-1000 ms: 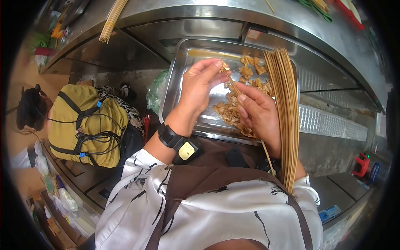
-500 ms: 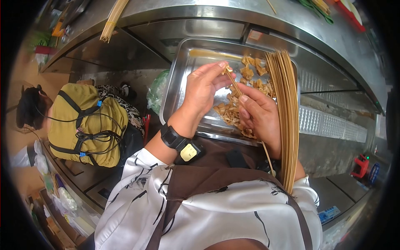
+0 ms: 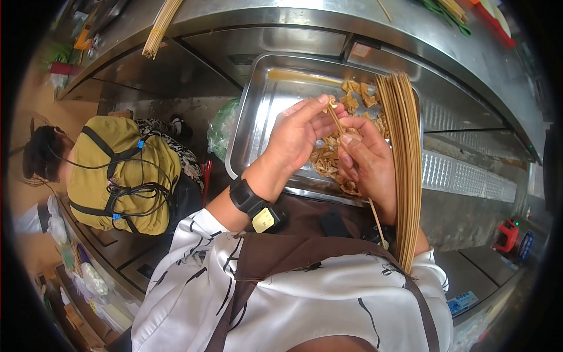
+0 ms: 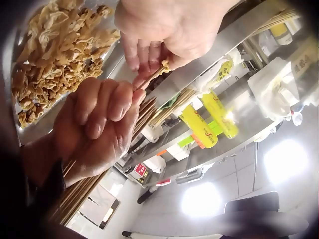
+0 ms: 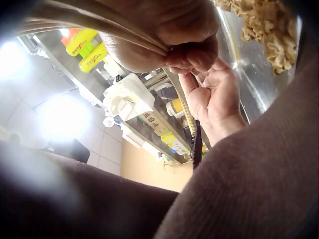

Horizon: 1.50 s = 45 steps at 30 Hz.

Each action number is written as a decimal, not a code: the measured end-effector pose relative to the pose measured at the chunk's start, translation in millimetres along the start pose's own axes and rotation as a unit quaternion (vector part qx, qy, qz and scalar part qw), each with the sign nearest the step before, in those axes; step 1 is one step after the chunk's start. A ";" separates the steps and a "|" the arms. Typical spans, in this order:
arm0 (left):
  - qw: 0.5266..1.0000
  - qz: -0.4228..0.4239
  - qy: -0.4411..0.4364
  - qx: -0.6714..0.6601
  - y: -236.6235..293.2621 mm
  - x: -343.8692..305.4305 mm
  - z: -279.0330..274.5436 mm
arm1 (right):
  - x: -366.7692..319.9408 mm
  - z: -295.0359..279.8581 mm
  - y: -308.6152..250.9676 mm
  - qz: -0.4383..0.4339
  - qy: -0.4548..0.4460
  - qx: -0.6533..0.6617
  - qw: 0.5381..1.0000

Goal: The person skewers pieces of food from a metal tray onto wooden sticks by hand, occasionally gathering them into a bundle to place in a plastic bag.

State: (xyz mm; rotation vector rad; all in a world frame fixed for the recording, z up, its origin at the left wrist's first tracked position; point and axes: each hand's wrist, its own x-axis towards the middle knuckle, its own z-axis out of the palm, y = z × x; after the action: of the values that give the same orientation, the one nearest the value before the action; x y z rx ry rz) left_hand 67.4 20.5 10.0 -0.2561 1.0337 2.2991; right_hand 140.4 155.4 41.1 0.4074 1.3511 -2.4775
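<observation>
hands (image 3: 293, 138) (image 3: 372, 157) 2 | tray (image 3: 271, 97) 1 | held skewer (image 3: 336, 119) 1 | large skewer bundle (image 3: 406, 170) 1 | food pieces (image 3: 326, 161) many

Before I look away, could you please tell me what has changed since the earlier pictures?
The left hand has moved to the person's right and slightly closer to the body, nearing the right hand. The food piece at the tip of the skewer shifted the same way. Nothing was visibly taken up or let go. The skewer bundle and tray stayed essentially in place.

kitchen, steel counter (image 3: 316, 16), tray (image 3: 253, 108) of food (image 4: 62, 64)
</observation>
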 end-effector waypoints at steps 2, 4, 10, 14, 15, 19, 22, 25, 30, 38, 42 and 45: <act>1.000 -0.002 -0.005 0.009 -0.5 -1.1 -0.4 | 2.5 -0.3 0.1 -0.001 0.002 0.001 1.000; 1.000 -0.004 -0.010 0.019 -2.1 -2.2 0.2 | 4.3 -1.0 0.5 -0.002 0.004 0.002 1.000; 0.999 -0.004 -0.002 0.045 -7.2 -4.3 2.3 | 3.6 -7.6 0.3 -0.011 0.002 -0.007 1.000; 0.996 -0.008 0.008 0.084 -6.4 -4.1 1.0 | 4.9 -12.1 -1.2 -0.028 0.030 -0.134 0.990; 0.996 -0.020 0.018 0.085 -5.8 -2.7 2.3 | 4.5 -14.3 -0.4 -0.046 0.038 -0.190 0.980; 0.988 -0.045 0.016 0.146 -3.4 11.3 4.7 | -2.9 -12.4 -27.0 -0.391 0.046 -0.550 0.736; 0.980 -0.066 -0.009 0.187 -5.8 24.9 7.9 | -21.5 -10.0 -33.4 -0.178 -0.119 -0.316 0.924; 0.954 -0.098 -0.040 0.280 -9.4 38.5 8.4 | -18.6 -12.1 -32.1 -0.013 -0.146 -0.391 0.909; 0.850 0.189 -0.038 0.490 -12.4 28.7 28.8 | -5.4 -40.6 21.8 -0.141 -0.094 -0.532 0.829; 0.981 -0.023 -0.048 0.184 -9.1 22.2 33.8 | -8.0 -34.1 18.4 -0.091 -0.074 -0.516 0.848; 0.983 -0.009 -0.046 0.178 -6.0 16.3 32.9 | -8.2 -39.8 15.8 -0.040 -0.069 -0.429 0.900; 0.986 0.001 -0.039 0.161 -0.8 9.9 35.6 | -13.4 -38.6 11.1 0.002 -0.056 -0.328 0.943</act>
State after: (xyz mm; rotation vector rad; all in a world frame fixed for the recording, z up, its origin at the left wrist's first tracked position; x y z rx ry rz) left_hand 62.3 51.4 29.7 -0.0328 1.3413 2.0851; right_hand 161.1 184.0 17.6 0.1062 1.9896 -1.8459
